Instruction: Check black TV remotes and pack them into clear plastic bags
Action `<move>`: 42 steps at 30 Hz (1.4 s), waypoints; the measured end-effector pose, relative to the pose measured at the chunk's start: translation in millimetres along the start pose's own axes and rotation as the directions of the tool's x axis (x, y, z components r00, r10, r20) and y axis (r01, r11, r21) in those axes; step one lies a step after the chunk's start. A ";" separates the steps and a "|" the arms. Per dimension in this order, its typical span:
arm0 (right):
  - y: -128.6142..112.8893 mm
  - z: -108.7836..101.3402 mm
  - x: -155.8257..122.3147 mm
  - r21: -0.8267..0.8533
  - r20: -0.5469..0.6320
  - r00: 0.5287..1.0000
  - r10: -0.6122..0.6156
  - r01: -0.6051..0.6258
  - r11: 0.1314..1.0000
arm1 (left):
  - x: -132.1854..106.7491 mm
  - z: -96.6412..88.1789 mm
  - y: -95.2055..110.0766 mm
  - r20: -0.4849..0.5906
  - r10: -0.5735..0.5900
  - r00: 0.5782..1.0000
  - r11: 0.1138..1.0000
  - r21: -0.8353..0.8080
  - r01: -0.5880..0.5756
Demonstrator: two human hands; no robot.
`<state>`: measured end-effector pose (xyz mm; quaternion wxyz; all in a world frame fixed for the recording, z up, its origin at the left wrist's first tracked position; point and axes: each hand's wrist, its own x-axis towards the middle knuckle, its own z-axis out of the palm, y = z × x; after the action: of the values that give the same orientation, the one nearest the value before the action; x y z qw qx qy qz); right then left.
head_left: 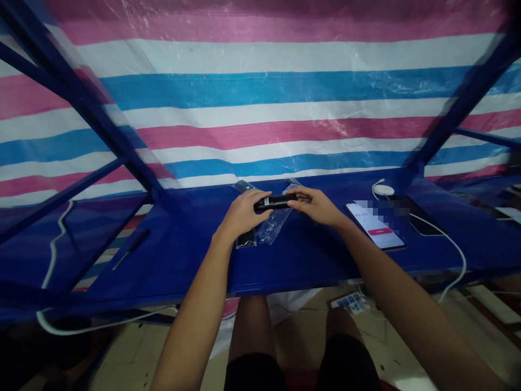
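Both hands close on a slim matte-black cylindrical object [275, 202], held level above a blue painted table [285, 260]. The left hand [242, 213] wraps its fingers [260, 196] over one end, while the right hand [315, 206] pinches the other end with its fingertips [292, 194], so neither hand stands open. The cylinder is bare, out of any wrapping, and a crumpled clear plastic bag [274, 224] lies loose on the table just beneath it. A flat black packet in a clear plastic sleeve [246, 239] lies partly under the left hand — whether it has been opened cannot be told. A small pale mark shows near the cylinder's left end, but no brand or lettering can be read on it.

To the right, a white-screened smartphone [373, 225] lies at a slant, showing a pink button; its small text is unreadable and part of the display is pixelated. Just beside it are a dark glossy slab, perhaps a second phone [423, 217], and a round white puck on a white cable [383, 190]. A slim black-handled tool [132, 248] lies well apart at the left, with a pink, white and blue striped tarpaulin [260, 92] hanging behind everything
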<state>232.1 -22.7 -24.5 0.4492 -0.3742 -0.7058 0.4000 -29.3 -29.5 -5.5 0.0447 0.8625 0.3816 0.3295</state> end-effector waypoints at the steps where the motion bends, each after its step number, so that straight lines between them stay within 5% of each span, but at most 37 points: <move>1: 0.3 -0.1 -0.4 -0.012 0.014 1.000 -0.003 0.003 1.000 | -0.5 -0.4 0.8 0.011 -0.001 1.000 1.000 0.005 0.001; 9: -5.3 -2.2 -1.4 0.041 0.076 0.996 0.038 -0.041 0.998 | -0.2 -1.5 3.3 0.005 0.097 0.995 0.989 0.111 -0.097; 20: 1.3 18.0 -4.8 0.204 0.060 0.998 0.035 -0.046 0.978 | 4.3 10.7 9.9 -0.120 0.147 0.982 0.989 0.029 -0.144; 28: -10.5 7.2 -5.1 0.026 0.057 0.994 -0.089 0.087 0.996 | 4.3 3.4 11.1 -0.059 0.077 0.995 0.993 -0.081 -0.081; 32: -13.5 -7.5 -5.7 -0.002 0.062 0.998 -0.027 0.028 1.000 | 10.0 4.3 17.1 0.013 0.080 0.997 0.992 -0.100 -0.078; 35: -10.0 -17.5 -3.0 0.049 -0.122 0.991 0.057 -0.051 0.998 | 16.4 9.7 21.6 -0.107 -0.075 0.991 0.991 -0.120 0.062; 39: -6.5 -25.9 5.6 0.320 -0.376 0.913 0.160 -0.034 0.947 | 19.6 14.1 23.0 -0.290 -0.356 0.888 0.934 -0.083 0.347; 42: -5.8 -28.1 10.9 0.486 -0.404 0.876 0.261 -0.036 0.873 | 17.0 13.7 22.4 -0.184 -0.497 0.848 0.865 -0.022 0.502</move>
<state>253.9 -8.9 -7.9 0.6457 -0.3940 -0.4315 0.4916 1.5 -31.1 0.3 0.0819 0.7001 0.5994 0.3792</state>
